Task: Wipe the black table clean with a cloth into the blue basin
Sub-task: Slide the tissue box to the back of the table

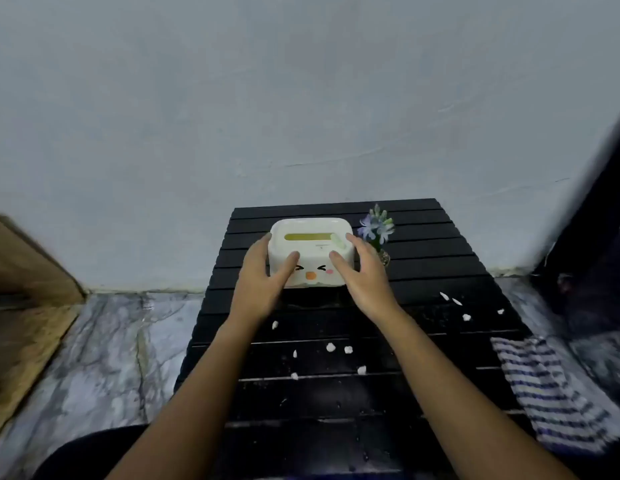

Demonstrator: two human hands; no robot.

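Note:
A black slatted table (440,265) stands against the wall. Several small white scraps (331,347) lie scattered over its near half. A striped blue and white cloth (547,389) hangs over the table's right edge. My left hand (263,282) and my right hand (364,275) grip the two sides of a white tissue box (312,244) with a cartoon face at the table's back middle. No blue basin is in view.
A small vase of pale purple flowers (377,227) stands just right of the tissue box, close to my right hand. Marble floor (104,358) lies to the left. A brown panel (21,306) is at far left and a dark object (592,258) at far right.

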